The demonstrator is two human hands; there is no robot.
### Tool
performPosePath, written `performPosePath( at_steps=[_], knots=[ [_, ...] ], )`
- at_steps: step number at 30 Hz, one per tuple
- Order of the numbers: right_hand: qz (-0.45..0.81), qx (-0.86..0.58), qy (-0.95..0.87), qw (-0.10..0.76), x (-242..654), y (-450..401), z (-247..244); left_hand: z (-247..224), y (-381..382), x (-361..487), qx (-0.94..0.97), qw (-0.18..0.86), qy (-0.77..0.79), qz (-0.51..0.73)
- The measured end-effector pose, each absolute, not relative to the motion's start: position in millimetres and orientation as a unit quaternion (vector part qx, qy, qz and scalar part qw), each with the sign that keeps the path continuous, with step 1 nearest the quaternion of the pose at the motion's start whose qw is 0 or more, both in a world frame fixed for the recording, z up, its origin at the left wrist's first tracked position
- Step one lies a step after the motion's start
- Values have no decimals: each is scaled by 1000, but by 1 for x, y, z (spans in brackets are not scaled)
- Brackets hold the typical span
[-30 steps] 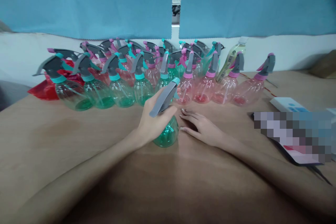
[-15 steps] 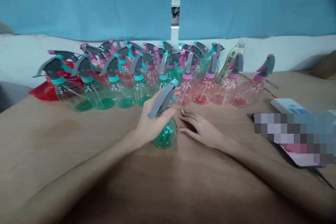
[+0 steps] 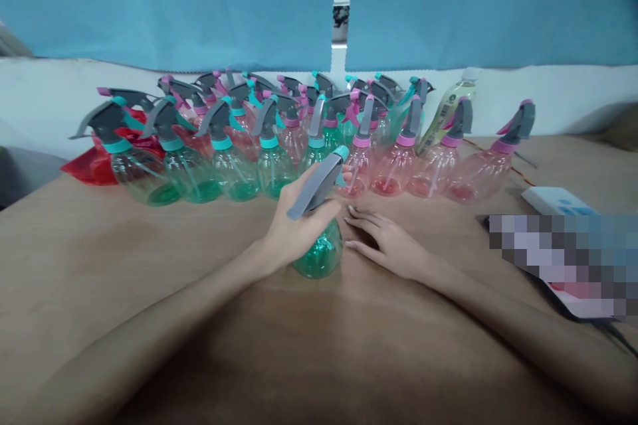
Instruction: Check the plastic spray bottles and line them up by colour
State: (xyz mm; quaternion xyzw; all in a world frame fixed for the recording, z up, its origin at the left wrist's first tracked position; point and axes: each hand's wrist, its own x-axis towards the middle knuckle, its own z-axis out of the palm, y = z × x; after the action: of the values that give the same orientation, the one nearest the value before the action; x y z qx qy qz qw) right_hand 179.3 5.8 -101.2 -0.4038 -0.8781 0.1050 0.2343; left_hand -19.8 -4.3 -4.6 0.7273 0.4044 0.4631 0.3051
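My left hand [image 3: 294, 226] is wrapped round the neck of a green spray bottle [image 3: 319, 255] with a grey and teal trigger head. The bottle stands on the wooden table [image 3: 199, 325]; its collar is hidden by my fingers. Just right of it, my right hand [image 3: 389, 244] rests on the table, fingers spread and holding nothing. Behind both hands runs a front row of clear bottles, green ones such as this one [image 3: 242, 179] on the left and pink ones such as this one [image 3: 393, 169] on the right.
More spray bottles crowd behind the front row. A red plastic bag [image 3: 92, 166] lies at the left, a labelled drink bottle [image 3: 446, 113] leans at the back. On the right are a white box [image 3: 555, 200], a partly pixelated tablet-like device [image 3: 588, 305] and cables.
The whole view has shifted slightly, so the scene sits a little further right. My left hand keeps its grip on the green bottle, and my right hand stays spread on the table.
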Motion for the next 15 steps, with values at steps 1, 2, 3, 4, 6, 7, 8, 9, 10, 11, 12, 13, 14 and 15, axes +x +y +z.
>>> performPosePath(
  at_steps=[1, 2, 3, 4, 6, 7, 8, 9, 10, 11, 12, 13, 14, 15],
  knots=[
    [105, -403, -878, 236, 179, 6, -101, -4, -4, -20, 727, 302, 409, 462],
    [105, -402, -878, 239, 180, 6, -102, -4, -4, -20, 726, 299, 413, 461],
    [104, -402, -877, 242, 180, 6, -102, -4, -4, -19, 725, 297, 417, 460],
    [104, -401, -877, 244, 180, 6, -101, -3, -4, -19, 724, 297, 420, 460],
    [104, -400, -876, 247, 180, 6, -101, -2, -5, -19, 723, 302, 419, 460],
    [104, -400, -877, 246, 180, 6, -101, -2, -5, -19, 722, 305, 416, 460],
    [105, -400, -877, 244, 180, 5, -101, -2, -5, -19, 722, 307, 414, 461],
    [105, -400, -878, 241, 180, 5, -101, -2, -5, -19, 723, 307, 413, 462],
    [106, -401, -878, 239, 179, 5, -100, -2, -5, -19, 723, 306, 412, 463],
    [106, -402, -878, 238, 179, 5, -100, -2, -5, -19, 723, 305, 411, 463],
    [106, -403, -877, 238, 179, 5, -100, -2, -5, -19, 723, 304, 411, 464],
    [106, -404, -877, 238, 180, 5, -100, -2, -5, -19, 723, 304, 412, 463],
    [106, -403, -877, 239, 180, 5, -100, -3, -5, -19, 724, 305, 413, 462],
    [106, -402, -877, 240, 180, 5, -100, -3, -4, -19, 724, 305, 414, 460]
  ],
)
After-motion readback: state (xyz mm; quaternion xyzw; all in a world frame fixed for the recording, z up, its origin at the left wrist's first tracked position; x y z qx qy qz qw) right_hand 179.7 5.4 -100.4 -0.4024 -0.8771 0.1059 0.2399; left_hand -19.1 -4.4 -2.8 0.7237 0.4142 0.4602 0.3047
